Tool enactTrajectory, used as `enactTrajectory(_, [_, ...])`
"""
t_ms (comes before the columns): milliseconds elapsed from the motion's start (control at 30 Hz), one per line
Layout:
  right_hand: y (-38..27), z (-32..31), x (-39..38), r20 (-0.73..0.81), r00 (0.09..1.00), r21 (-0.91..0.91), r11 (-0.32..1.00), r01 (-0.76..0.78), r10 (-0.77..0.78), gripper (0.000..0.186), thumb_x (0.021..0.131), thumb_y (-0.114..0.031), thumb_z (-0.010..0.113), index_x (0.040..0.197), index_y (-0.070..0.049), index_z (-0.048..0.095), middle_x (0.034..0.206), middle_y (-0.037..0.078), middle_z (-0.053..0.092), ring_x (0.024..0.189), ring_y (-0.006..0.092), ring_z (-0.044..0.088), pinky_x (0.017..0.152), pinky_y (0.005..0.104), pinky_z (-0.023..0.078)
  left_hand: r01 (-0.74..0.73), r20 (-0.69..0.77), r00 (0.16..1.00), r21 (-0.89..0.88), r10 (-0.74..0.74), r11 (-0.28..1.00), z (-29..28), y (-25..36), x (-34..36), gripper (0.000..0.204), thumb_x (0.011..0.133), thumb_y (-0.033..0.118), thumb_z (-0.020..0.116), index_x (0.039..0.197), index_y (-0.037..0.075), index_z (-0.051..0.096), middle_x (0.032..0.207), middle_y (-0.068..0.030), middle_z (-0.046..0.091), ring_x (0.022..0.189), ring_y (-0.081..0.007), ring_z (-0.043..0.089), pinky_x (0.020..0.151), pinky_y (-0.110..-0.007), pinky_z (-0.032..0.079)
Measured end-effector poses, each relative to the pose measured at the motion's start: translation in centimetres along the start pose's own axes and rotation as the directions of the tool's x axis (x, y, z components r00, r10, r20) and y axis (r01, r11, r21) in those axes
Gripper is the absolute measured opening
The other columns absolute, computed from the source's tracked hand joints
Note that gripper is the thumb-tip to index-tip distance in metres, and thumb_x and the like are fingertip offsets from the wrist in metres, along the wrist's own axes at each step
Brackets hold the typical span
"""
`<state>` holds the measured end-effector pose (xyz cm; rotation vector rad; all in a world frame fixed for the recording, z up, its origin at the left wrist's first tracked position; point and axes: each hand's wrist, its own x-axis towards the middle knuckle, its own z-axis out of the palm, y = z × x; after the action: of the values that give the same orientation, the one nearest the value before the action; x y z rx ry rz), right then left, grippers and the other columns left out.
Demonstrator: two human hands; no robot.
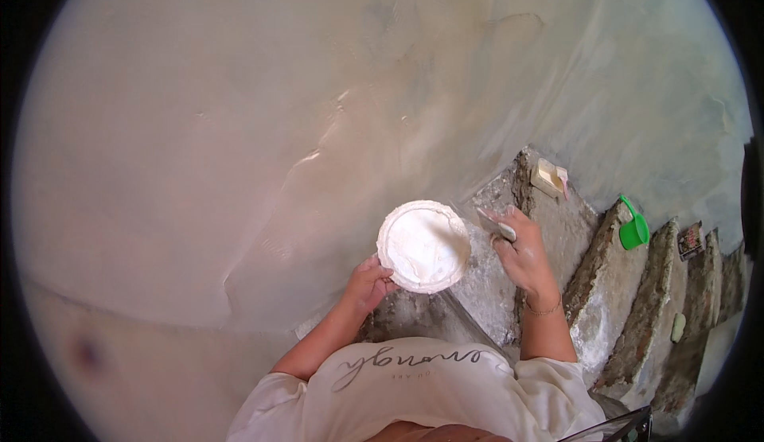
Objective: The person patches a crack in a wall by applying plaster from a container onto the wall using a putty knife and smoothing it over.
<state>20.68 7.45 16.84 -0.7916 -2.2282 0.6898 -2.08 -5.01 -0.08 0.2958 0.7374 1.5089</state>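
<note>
My left hand [368, 284] grips the lower left rim of a round white tub [384, 223], fingers closed at its edge. White paste [426, 255] coats the inside of the tub, with a shadow on its right part. Just right of the tub, my right hand [524, 255] is closed around a putty knife [505, 230] with a pale handle. The knife's thin end points up and left, apart from the tub. White smears mark the fingers of my right hand.
A smooth, pale plastered wall [239, 124] with ridges and a crack rises ahead and left. Rough concrete steps [573, 243] run along the right. On them stand a cream container [547, 178], a green dipper [634, 233], a dark printed box [691, 241] and a pale green lump [678, 327].
</note>
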Motion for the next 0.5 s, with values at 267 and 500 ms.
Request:
enactTrajectory(267, [2.5, 7.4, -3.8, 0.119, 0.951, -0.62, 0.769, -0.154, 0.286, 0.036, 0.074, -0.007, 0.053, 0.109, -0.004, 0.061, 0.088, 0.02, 0.056, 0.074, 0.0375, 0.061, 0.068, 0.0436, 0.049, 0.037, 0.118, 0.992, 0.016, -0.039, 0.999, -3.4, -5.0, 3.6, 0.057, 0.077, 0.003, 0.047, 0.132, -0.005, 0.035, 0.129, -0.018, 0.048, 0.118, -0.0285, 0.05, 0.097, -0.042, 0.045])
enactTrajectory(500, [8.0, 12.8, -6.6, 0.188, 0.94, -0.717, 0.694, -0.067, 0.285, 0.031, 0.075, -0.012, 0.055, 0.104, -0.005, 0.062, 0.09, 0.018, 0.056, 0.068, 0.0337, 0.063, 0.062, 0.0428, 0.05, 0.026, 0.121, 0.992, -0.032, -0.022, 0.999, -3.5, -10.8, 6.7, 0.054, 0.078, -0.001, 0.046, 0.13, -0.006, 0.037, 0.125, -0.0179, 0.051, 0.113, -0.029, 0.054, 0.094, -0.044, 0.047])
